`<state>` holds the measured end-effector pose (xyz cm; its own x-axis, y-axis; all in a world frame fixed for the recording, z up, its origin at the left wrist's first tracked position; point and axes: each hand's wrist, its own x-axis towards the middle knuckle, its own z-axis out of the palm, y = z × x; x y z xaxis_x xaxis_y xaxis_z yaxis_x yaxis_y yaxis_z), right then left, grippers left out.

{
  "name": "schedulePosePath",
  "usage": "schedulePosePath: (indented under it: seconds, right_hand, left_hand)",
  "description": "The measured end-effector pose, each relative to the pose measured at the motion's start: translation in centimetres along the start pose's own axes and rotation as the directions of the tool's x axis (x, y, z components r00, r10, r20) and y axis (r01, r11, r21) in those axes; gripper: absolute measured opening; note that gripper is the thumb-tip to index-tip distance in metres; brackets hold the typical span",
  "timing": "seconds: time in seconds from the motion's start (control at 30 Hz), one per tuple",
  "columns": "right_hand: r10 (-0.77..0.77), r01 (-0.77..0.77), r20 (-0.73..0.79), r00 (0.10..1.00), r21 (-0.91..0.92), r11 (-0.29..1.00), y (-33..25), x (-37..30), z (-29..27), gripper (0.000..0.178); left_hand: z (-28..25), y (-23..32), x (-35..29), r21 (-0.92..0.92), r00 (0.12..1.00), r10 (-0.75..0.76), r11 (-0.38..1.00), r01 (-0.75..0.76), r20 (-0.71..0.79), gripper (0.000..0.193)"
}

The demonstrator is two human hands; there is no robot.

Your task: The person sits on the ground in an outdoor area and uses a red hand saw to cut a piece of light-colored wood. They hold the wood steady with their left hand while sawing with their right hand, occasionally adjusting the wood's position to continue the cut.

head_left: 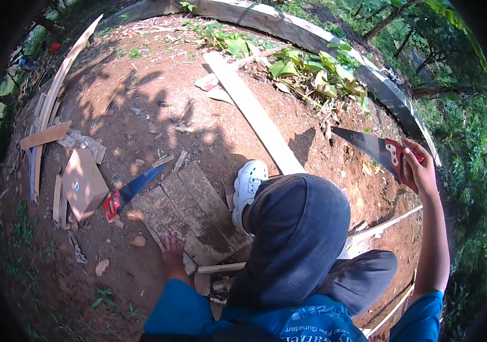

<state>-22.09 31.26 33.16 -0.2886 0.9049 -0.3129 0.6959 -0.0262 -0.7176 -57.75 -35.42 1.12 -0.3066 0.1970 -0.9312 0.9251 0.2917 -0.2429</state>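
My right hand (420,165) is closed round the red handle of a hand saw (371,146), held out to the right with its dark blade pointing left and away. Fingers spread, my left hand (171,246) rests at the left edge of a low platform of worn wooden boards (189,211). Beyond that hand, a second hand saw (131,191) with a red handle and blue blade lies on the ground. A long pale plank (255,111) runs from the far middle toward my bent knee, which hides its near end.
A brown cardboard box (84,183) stands at the left, beside long timber strips (55,97) and a short board (46,135). A low concrete edge (312,40) curves along the back, with leafy plants (317,68) before it. My white clog (249,191) is by the boards.
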Motion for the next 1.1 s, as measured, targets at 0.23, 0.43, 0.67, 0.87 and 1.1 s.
schedulePosePath:
  seconds: [0.23,0.43,0.67,0.87,1.1]
  right_hand:
    - [-0.004,0.006,0.073,0.997,-0.038,0.999,-1.8,-0.7,0.7,0.037]
    - [-0.004,0.006,0.119,0.993,-0.017,1.000,-4.3,-1.7,2.4,0.035]
    - [-0.048,0.058,0.173,0.984,-0.053,0.997,-5.2,-1.3,5.5,0.033]
    - [-0.142,0.162,0.173,0.975,-0.107,0.981,-5.0,-0.9,8.7,0.036]
    - [-0.151,0.158,0.091,0.984,-0.076,0.984,-3.1,-1.3,10.6,0.040]
  left_hand:
    - [1.8,-0.5,1.3,0.014,0.993,0.032,0.999,-0.031,-0.114,0.087]
    - [1.3,-1.2,1.1,-0.178,0.986,0.121,0.974,-0.140,-0.114,0.079]
    - [2.7,-1.6,1.6,-0.135,0.972,0.126,0.979,-0.154,-0.197,0.077]
    - [2.6,-1.7,2.2,-0.091,0.976,0.139,0.984,-0.156,-0.169,0.073]
    - [2.5,-1.3,1.2,-0.047,0.987,0.126,0.990,-0.132,-0.099,0.066]
